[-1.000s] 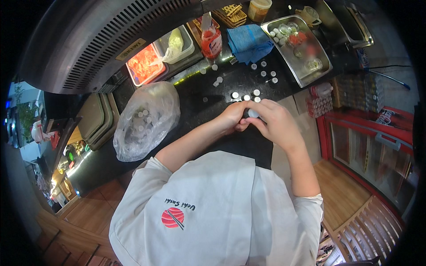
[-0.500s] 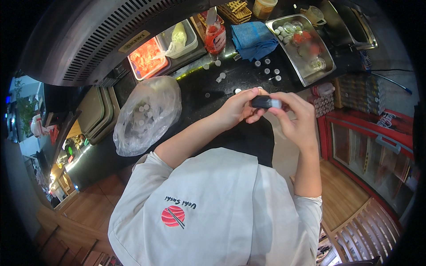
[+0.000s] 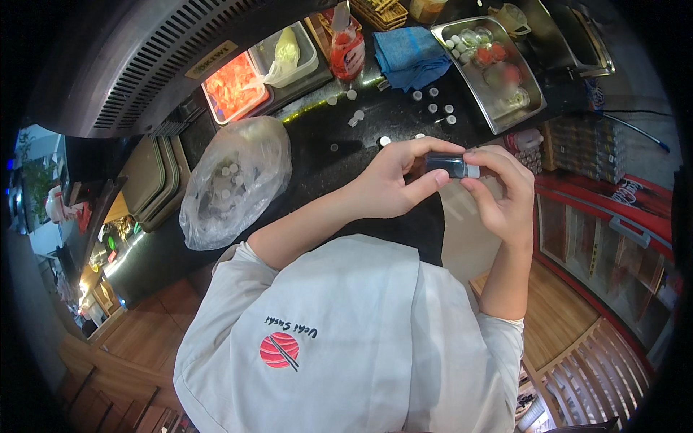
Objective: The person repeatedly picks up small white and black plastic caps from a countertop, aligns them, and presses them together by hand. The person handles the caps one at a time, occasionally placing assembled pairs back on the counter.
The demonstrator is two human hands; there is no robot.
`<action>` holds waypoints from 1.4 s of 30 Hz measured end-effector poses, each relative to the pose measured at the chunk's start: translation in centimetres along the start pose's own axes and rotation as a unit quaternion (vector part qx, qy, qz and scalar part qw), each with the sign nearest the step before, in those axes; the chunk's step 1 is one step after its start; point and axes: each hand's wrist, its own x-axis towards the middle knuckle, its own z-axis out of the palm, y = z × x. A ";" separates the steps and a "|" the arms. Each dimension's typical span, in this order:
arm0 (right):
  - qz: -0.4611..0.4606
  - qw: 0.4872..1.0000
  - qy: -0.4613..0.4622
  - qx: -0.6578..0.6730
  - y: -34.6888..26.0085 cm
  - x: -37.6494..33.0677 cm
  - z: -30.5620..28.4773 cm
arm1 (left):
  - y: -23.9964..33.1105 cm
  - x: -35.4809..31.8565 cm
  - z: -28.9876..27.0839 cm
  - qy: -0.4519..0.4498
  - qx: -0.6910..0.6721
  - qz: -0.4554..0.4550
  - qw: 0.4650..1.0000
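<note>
Just across from me, the small dark bottle (image 3: pixel 446 165) lies sideways, long axis running left to right, body pinched between thumb and fingers of the left hand (image 3: pixel 393 177), white cap (image 3: pixel 473 172) toward the right hand (image 3: pixel 507 189), whose thumb and forefinger nip it.

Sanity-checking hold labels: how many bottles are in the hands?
1: a small dark bottle, lying sideways, its dark body in the left hand, the right hand fingering its white end. Another could be hidden behind the left hand.
</note>
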 end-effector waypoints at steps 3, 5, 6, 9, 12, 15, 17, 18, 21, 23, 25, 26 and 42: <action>0.006 1.000 -0.027 0.006 -0.3 -0.1 -0.4 | -0.6 -0.1 0.2 0.017 0.044 0.052 0.998; 0.009 1.000 -0.028 0.001 -0.4 -0.2 -0.5 | -0.8 -0.1 0.2 0.030 0.067 0.082 0.994; 0.010 1.000 -0.027 -0.001 -0.5 -0.2 -0.5 | -0.8 -0.1 0.2 0.030 0.077 0.090 0.992; 0.006 1.000 0.005 -0.007 -0.6 -0.1 -0.2 | -0.2 -0.3 -0.2 0.005 0.096 0.047 0.994; 0.004 1.000 0.002 -0.010 -0.6 0.0 -0.3 | 0.1 -0.4 -0.3 -0.005 0.108 0.025 0.994; -0.002 1.000 0.002 -0.014 -0.6 0.1 -0.3 | -0.6 -0.2 -0.1 0.020 0.109 0.074 0.991; -0.005 1.000 -0.009 -0.020 -0.7 0.1 -0.4 | -0.9 -0.1 0.1 0.030 0.094 0.093 0.991; -0.006 1.000 -0.015 -0.022 -0.7 0.2 -0.4 | -0.9 -0.1 0.3 0.028 0.080 0.087 0.993; 0.001 0.999 -0.039 -0.037 -0.7 0.4 -0.4 | -0.1 0.0 0.2 0.025 0.042 -0.012 0.999; 0.003 0.997 -0.046 -0.061 -1.0 0.7 -0.1 | -0.1 0.1 0.1 0.034 0.012 -0.068 0.997; 0.007 0.995 -0.052 -0.080 -1.4 1.1 0.3 | -0.8 0.3 0.2 0.053 -0.024 -0.085 0.995; 0.010 0.995 -0.055 -0.087 -1.7 1.2 0.5 | -1.2 0.4 0.2 0.054 -0.049 -0.098 0.993; -0.063 0.977 -0.177 -0.105 -3.3 3.0 1.1 | -3.3 -0.1 0.1 0.042 -0.323 -0.291 0.899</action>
